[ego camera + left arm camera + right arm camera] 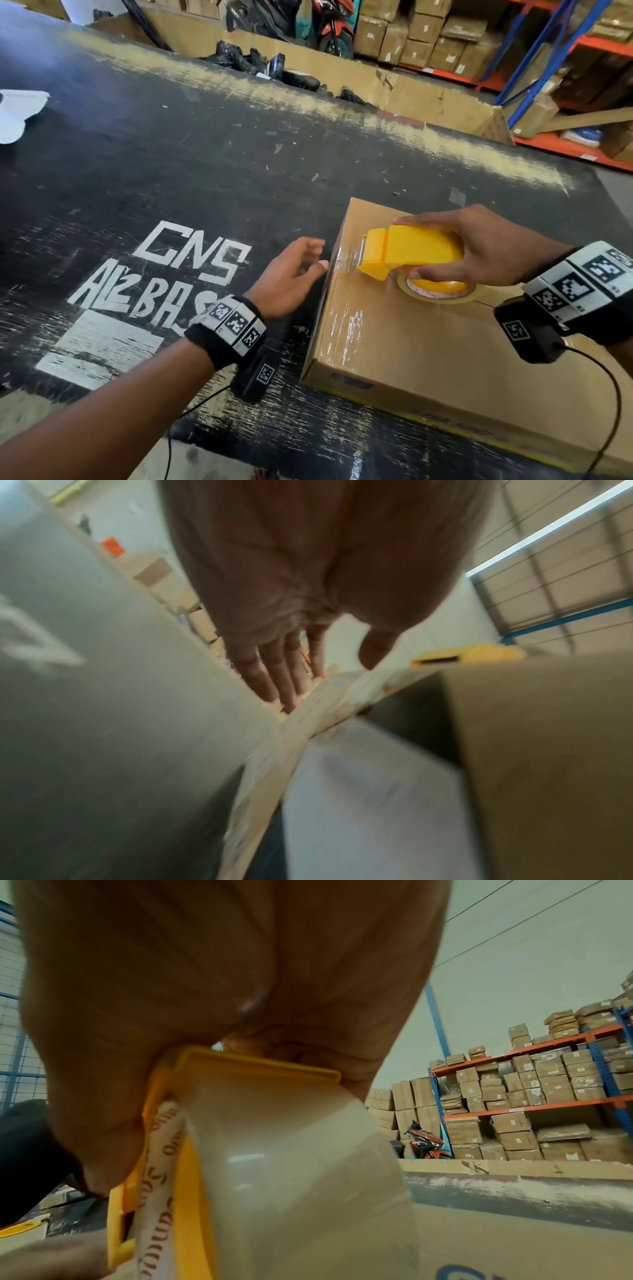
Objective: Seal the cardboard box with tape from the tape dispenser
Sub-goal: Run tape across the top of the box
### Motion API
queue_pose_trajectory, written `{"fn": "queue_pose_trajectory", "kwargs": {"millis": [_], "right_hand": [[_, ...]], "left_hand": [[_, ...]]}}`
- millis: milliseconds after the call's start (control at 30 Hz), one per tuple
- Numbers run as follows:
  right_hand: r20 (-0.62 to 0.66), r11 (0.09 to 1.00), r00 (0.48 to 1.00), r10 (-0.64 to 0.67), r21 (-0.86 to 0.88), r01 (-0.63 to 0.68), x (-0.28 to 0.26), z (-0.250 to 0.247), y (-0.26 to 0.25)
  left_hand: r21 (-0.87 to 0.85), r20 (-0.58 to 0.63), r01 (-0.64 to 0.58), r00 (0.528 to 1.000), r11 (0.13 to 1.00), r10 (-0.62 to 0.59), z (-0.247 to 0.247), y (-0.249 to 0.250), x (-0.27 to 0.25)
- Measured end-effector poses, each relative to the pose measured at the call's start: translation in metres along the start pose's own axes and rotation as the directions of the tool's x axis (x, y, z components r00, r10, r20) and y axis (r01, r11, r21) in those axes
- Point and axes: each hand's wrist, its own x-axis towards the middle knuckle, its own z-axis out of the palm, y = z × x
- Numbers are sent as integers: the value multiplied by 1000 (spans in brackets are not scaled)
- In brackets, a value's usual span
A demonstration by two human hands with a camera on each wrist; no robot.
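Cardboard box [428, 346], flat brown carton lying on the scuffed black table [171, 154], looks stiff and light; right hand [479, 246] clasps the hard yellow plastic tape dispenser [407, 250] by its body at the box's left edge, thin clear tape [342, 260] likely crease-prone, left hand [291, 277] loose-fingered alongside.

We see even, soft indoor light and glare on the clear tape [346, 329]; the left wrist view smears with motion blur, and both wrist views bend at their edges.
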Motion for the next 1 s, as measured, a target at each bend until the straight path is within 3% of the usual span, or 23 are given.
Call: {"fn": "queue_pose_trajectory", "kwargs": {"millis": [100,200,333,433,600,733,900,1000], "right_hand": [[-17,999,1000,-18,32,19,0,1,0],[-15,994,997,-76,80,77,-1,2,-1],[-7,991,996,-91,100,92,-2,2,3],[-15,991,997,-79,104,80,-24,-4,24],[-66,986,995,71,156,-60,-130,-20,125],[-15,970,981,194,155,-190,-187,-14,190],[-28,960,995,92,267,-81,-184,-16,186],[-30,980,1000,7,201,-1,-184,-12,198]], "left_hand": [[81,227,-192,959,978,170,-2,24,-11],[255,347,-285,919,924,188,9,31,-17],[483,305,-271,943,833,130,12,27,-17],[534,316,-261,944,804,97,9,30,-18],[594,331,-246,942,766,46,7,35,-16],[649,331,-231,944,725,4,7,40,-17],[775,333,-199,936,600,-119,3,64,-18],[882,292,-170,930,440,-225,9,87,-17]]}}
